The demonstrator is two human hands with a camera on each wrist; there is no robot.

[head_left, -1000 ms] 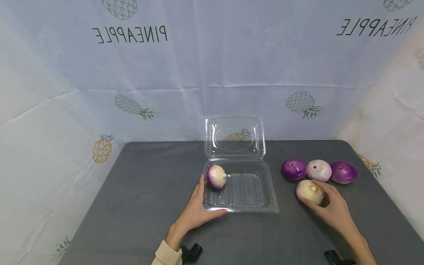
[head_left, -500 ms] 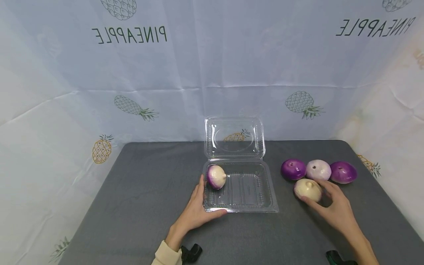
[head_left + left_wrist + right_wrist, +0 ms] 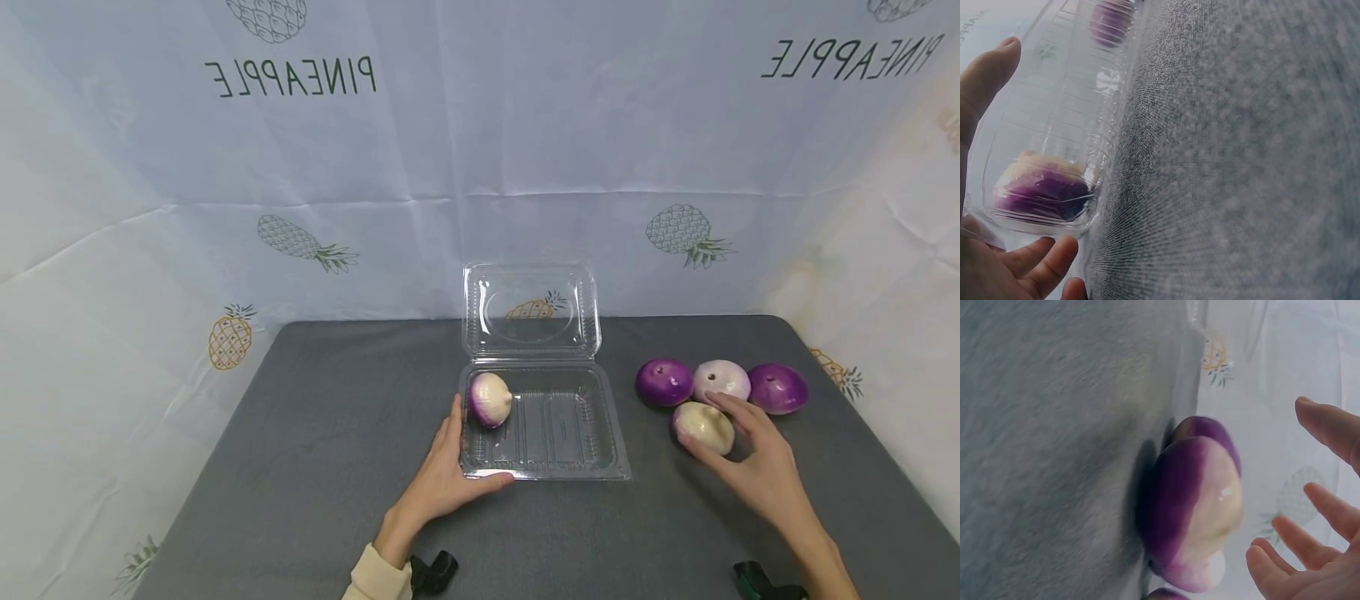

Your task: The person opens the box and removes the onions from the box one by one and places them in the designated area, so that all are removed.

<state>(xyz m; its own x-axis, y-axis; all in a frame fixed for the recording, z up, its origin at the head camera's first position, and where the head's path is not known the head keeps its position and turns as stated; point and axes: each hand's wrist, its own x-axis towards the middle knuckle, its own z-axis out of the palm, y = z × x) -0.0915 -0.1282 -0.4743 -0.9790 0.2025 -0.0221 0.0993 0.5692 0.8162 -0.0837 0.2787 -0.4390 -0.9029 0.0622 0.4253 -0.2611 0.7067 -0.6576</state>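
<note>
A clear plastic clamshell box (image 3: pixel 555 477) lies with its lid raised at the back. One purple-and-white onion (image 3: pixel 491 401) sits at its left end. My left hand (image 3: pixel 442 479) rests at the box's front left corner, fingers straight along the left side, thumb along the front edge. On the right, my right hand (image 3: pixel 761 467) spreads thumb and fingers around a pale-topped onion (image 3: pixel 702 428). The right wrist view shows a gap between these fingertips (image 3: pixel 1260 550) and that onion (image 3: pixel 1191 500), which rests on the table.
Behind the pale-topped onion, a purple onion (image 3: pixel 664 382), a whitish one (image 3: pixel 722 380) and another purple one (image 3: pixel 778 389) stand in a row on the grey table (image 3: pixel 360 400). A pineapple-print cloth (image 3: pixel 510 150) hangs behind the table.
The pale-topped onion has turned slightly and shifted a little toward the row behind it. My right hand has shifted slightly with it. The left hand and the box stay in place.
</note>
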